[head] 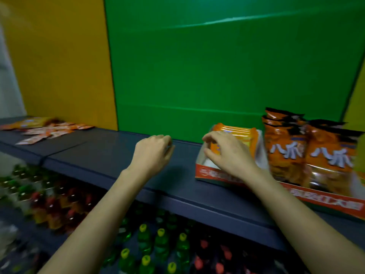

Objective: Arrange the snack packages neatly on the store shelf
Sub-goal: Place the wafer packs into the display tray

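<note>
Two hands are held apart over the dark shelf (98, 155). The left hand (152, 155) is curled in, with nothing seen in it. The right hand (229, 157) is clamped, thumb and fingers, on a stack of small orange packs (237, 133) stood in a cardboard display tray (209, 174). Just right of that hand, big orange snack bags (308, 153) are stood upright in the same tray. Way off left of the left hand, flat sachets (49, 129) are scattered, pretty blurry. Bottles (162, 240) are seen below the arms.

Bg: matte green back panel (227, 66) ctr, orange-yellow back panel (59, 56) to its left, dark seam btwn. Yellow panel strip (355, 107) far right. Pale grey wall (7, 86) at left edge. Dark blue-grey shelf board (110, 153) in front. Plastic bottles w/ yellow, green, red caps (162, 240) on tier below, blurry.
</note>
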